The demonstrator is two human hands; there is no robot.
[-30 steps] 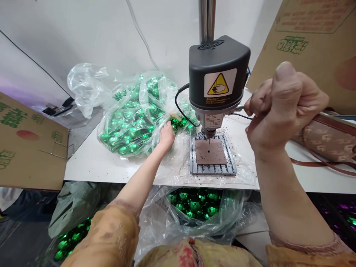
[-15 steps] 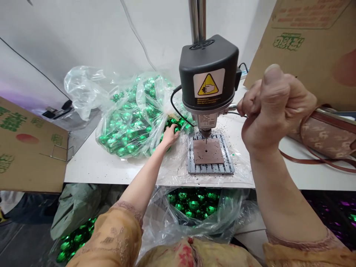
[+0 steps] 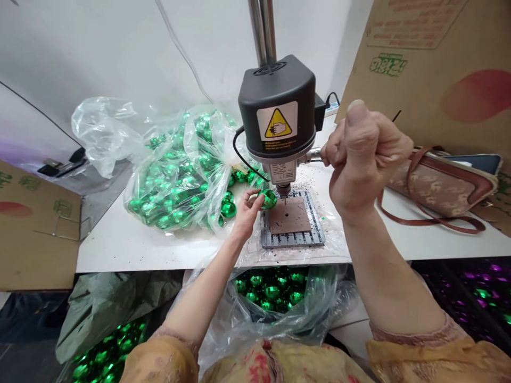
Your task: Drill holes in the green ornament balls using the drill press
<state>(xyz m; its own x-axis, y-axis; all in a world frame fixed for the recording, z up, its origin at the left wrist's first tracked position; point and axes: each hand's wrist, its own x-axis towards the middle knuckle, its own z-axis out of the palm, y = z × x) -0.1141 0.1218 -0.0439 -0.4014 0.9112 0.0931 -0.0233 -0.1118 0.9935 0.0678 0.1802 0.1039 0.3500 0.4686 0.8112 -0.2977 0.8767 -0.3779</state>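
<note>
My left hand (image 3: 249, 211) pinches a shiny green faceted ball (image 3: 268, 199) just left of the drill bit, over the edge of the brown square plate (image 3: 293, 221). That plate has a dark hole and lies on the slotted metal base (image 3: 322, 238) of a small bench drill press (image 3: 279, 109). My right hand (image 3: 365, 159) is closed around the press's metal lever, to the right of the drill head; the fingers hide the lever's end. Beside my left hand, more green balls spill from the mouth of a clear plastic bag (image 3: 167, 186).
Below the table edge hangs an open plastic bag (image 3: 319, 303) of green balls. A patterned handbag (image 3: 439, 183) with a brown strap lies at the right. Cardboard boxes (image 3: 423, 69) stand at both sides. Dark shavings are scattered around the base. A black cable (image 3: 236, 146) loops beside the drill.
My left hand has come out of the bag's mouth with a green ball and moved right to the drill plate. My right hand stays on the lever. The view has shifted right.
</note>
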